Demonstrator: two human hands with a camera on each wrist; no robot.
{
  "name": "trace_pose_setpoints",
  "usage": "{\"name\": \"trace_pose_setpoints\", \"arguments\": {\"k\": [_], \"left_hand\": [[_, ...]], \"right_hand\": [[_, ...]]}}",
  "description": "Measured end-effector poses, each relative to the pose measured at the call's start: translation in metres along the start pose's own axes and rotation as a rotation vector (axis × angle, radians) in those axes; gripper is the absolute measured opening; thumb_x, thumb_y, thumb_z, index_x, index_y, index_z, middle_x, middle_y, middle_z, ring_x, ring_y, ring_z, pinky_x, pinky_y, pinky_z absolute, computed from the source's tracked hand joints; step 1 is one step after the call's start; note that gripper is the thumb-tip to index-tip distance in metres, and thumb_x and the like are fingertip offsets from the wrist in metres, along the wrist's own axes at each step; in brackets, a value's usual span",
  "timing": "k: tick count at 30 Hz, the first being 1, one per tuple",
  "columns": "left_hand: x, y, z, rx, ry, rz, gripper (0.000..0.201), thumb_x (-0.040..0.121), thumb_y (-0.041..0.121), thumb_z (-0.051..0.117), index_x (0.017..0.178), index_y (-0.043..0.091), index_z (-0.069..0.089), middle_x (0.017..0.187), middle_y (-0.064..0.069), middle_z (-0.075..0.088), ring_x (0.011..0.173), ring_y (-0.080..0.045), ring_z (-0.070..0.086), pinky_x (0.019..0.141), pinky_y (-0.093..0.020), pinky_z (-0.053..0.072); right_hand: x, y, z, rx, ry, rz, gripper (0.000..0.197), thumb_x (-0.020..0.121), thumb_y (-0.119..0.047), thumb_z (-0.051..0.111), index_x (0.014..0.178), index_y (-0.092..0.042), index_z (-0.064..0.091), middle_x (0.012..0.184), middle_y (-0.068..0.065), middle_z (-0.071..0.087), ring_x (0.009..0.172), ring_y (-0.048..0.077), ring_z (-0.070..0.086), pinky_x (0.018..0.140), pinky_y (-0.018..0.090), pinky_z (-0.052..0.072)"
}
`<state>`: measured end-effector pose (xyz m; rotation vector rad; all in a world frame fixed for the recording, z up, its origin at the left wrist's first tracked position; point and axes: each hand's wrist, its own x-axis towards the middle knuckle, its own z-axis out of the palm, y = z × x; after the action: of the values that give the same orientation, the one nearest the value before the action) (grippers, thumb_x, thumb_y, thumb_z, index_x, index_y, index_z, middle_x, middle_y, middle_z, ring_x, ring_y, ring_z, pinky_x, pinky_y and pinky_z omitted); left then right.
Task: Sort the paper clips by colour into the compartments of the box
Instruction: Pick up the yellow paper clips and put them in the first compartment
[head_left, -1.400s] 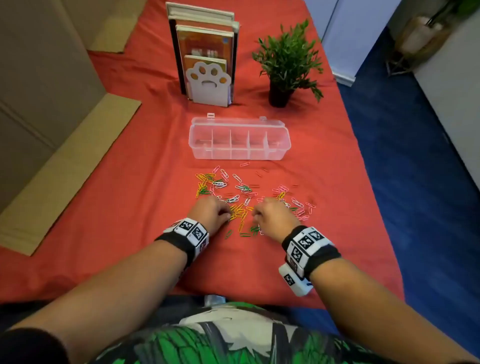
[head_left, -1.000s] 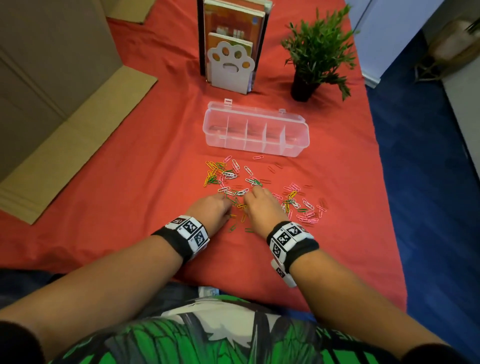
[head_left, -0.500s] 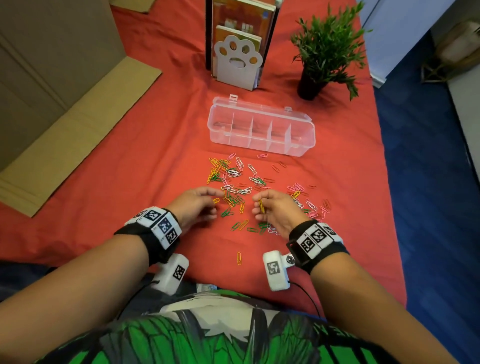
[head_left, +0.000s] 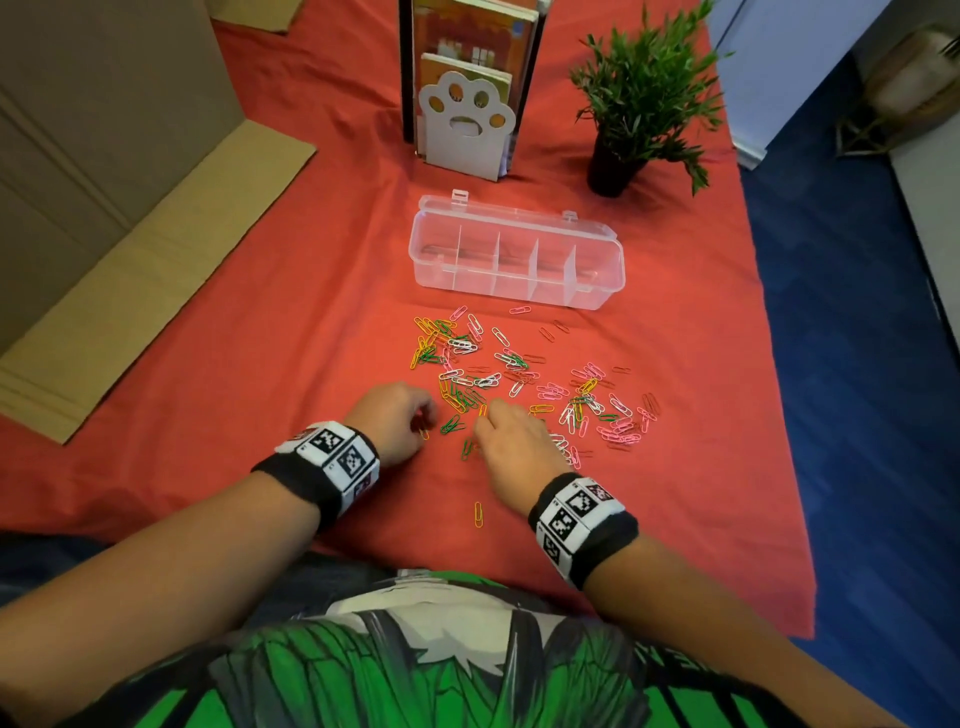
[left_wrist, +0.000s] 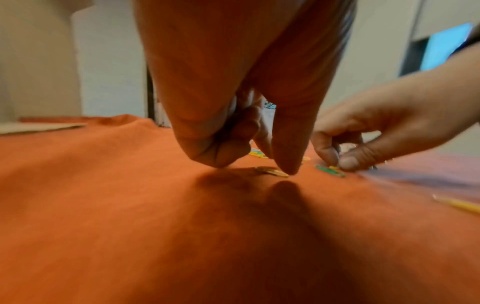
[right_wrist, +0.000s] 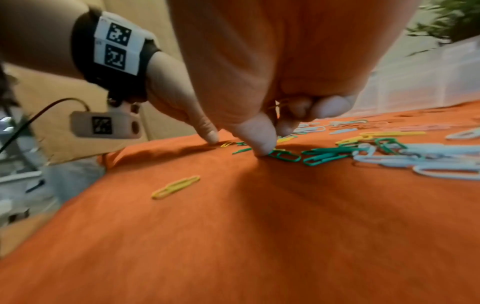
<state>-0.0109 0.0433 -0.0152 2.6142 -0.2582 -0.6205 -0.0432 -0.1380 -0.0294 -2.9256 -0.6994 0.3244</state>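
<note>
While my hands were side by side at the heap's near edge a moment ago, they have since parted. My left hand (head_left: 392, 423) now presses a curled fingertip on a yellow paper clip (left_wrist: 271, 171); my right hand (head_left: 511, 449) pinches at a green paper clip (right_wrist: 284, 155). The scattered coloured paper clips (head_left: 519, 374) all lie on the red tablecloth (head_left: 285, 322). Nothing sits in the clear plastic compartment box (head_left: 517, 260), so sorting has barely begun.

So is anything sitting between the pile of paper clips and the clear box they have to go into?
Nothing visible does. The paper clips lie loose on the red cloth just in front of the clear box, whose lid is open, and only bare cloth separates them. The plant and the book stand are behind the box.
</note>
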Motion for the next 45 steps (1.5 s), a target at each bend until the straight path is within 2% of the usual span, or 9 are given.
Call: {"name": "trace_pose_setpoints", "arguments": {"k": [4, 9, 14, 20, 23, 29, 32, 39, 45], "left_hand": [[-0.001, -0.008, 0.005, 0.135, -0.021, 0.047, 0.019, 0.079, 0.019, 0.064, 0.098, 0.015, 0.065, 0.105, -0.008, 0.062, 0.102, -0.025, 0.058, 0.088, -0.028, 0.041], [-0.002, -0.007, 0.003, 0.042, -0.008, 0.029, 0.007, 0.081, 0.021, 0.065, 0.084, 0.015, 0.063, 0.088, -0.005, 0.059, 0.089, -0.022, 0.056, 0.076, -0.027, 0.037], [0.004, -0.005, -0.003, -0.651, -0.006, -0.195, 0.025, 0.087, 0.009, 0.058, 0.068, 0.021, 0.047, 0.063, 0.003, 0.047, 0.054, -0.009, 0.042, 0.056, -0.024, 0.036], [0.009, 0.010, -0.013, -1.230, -0.043, -0.381, 0.031, 0.088, -0.009, 0.034, 0.076, 0.016, 0.051, 0.063, -0.002, 0.047, 0.038, -0.002, 0.046, 0.038, -0.013, 0.037], [0.016, 0.015, -0.013, -0.899, -0.003, -0.351, 0.033, 0.083, -0.006, 0.036, 0.074, 0.016, 0.058, 0.059, -0.003, 0.044, 0.038, -0.009, 0.034, 0.034, -0.015, 0.026], [0.022, 0.022, 0.000, -0.059, 0.140, 0.002, 0.030, 0.079, 0.020, 0.051, 0.103, 0.013, 0.069, 0.102, -0.014, 0.063, 0.098, -0.029, 0.059, 0.084, -0.028, 0.043], [0.027, 0.017, 0.009, 0.087, 0.121, 0.071, 0.025, 0.077, 0.016, 0.058, 0.100, 0.012, 0.067, 0.101, -0.014, 0.059, 0.099, -0.031, 0.057, 0.083, -0.032, 0.044], [0.031, 0.008, 0.011, -0.125, 0.219, 0.050, 0.007, 0.080, 0.013, 0.061, 0.085, 0.010, 0.064, 0.092, -0.013, 0.058, 0.089, -0.029, 0.056, 0.079, -0.032, 0.042], [0.027, 0.011, 0.001, -0.576, 0.124, -0.159, 0.010, 0.090, 0.009, 0.052, 0.090, 0.019, 0.053, 0.071, 0.003, 0.050, 0.063, -0.012, 0.045, 0.058, -0.022, 0.035]], "right_hand": [[0.004, 0.002, -0.005, 0.068, -0.069, 0.014, 0.020, 0.080, 0.001, 0.044, 0.097, -0.005, 0.053, 0.101, 0.014, 0.052, 0.094, 0.033, 0.052, 0.077, 0.040, 0.043], [0.019, 0.025, -0.017, 0.900, -0.126, 0.500, 0.024, 0.089, 0.000, 0.037, 0.091, -0.020, 0.050, 0.076, 0.003, 0.055, 0.065, 0.014, 0.049, 0.058, 0.024, 0.039], [0.021, 0.029, -0.035, 1.716, -0.085, 0.734, 0.017, 0.091, -0.005, 0.043, 0.078, -0.013, 0.051, 0.068, 0.002, 0.043, 0.056, 0.014, 0.046, 0.049, 0.023, 0.042], [0.038, 0.017, -0.031, 0.719, -0.170, 0.575, 0.014, 0.089, -0.009, 0.045, 0.087, -0.011, 0.058, 0.090, 0.011, 0.062, 0.079, 0.025, 0.058, 0.076, 0.034, 0.047], [0.038, 0.007, -0.026, 0.369, -0.151, 0.439, 0.033, 0.095, -0.019, 0.045, 0.118, 0.003, 0.049, 0.122, 0.020, 0.050, 0.114, 0.033, 0.051, 0.095, 0.035, 0.042], [0.037, -0.004, -0.008, 0.160, -0.128, 0.398, 0.040, 0.087, -0.004, 0.042, 0.125, 0.004, 0.039, 0.125, 0.021, 0.043, 0.112, 0.034, 0.052, 0.093, 0.040, 0.047], [0.033, 0.001, -0.009, 0.167, -0.128, 0.370, 0.037, 0.088, -0.003, 0.036, 0.124, 0.004, 0.040, 0.125, 0.023, 0.044, 0.112, 0.036, 0.051, 0.093, 0.041, 0.046], [0.019, 0.041, -0.029, 1.092, -0.092, 0.619, 0.028, 0.091, -0.001, 0.037, 0.070, -0.017, 0.045, 0.072, 0.010, 0.051, 0.060, 0.020, 0.048, 0.053, 0.029, 0.035], [-0.004, 0.079, -0.040, 1.909, 0.149, 0.688, 0.027, 0.093, 0.006, 0.035, 0.092, -0.010, 0.056, 0.064, 0.000, 0.045, 0.046, 0.005, 0.042, 0.045, 0.016, 0.038]]}}
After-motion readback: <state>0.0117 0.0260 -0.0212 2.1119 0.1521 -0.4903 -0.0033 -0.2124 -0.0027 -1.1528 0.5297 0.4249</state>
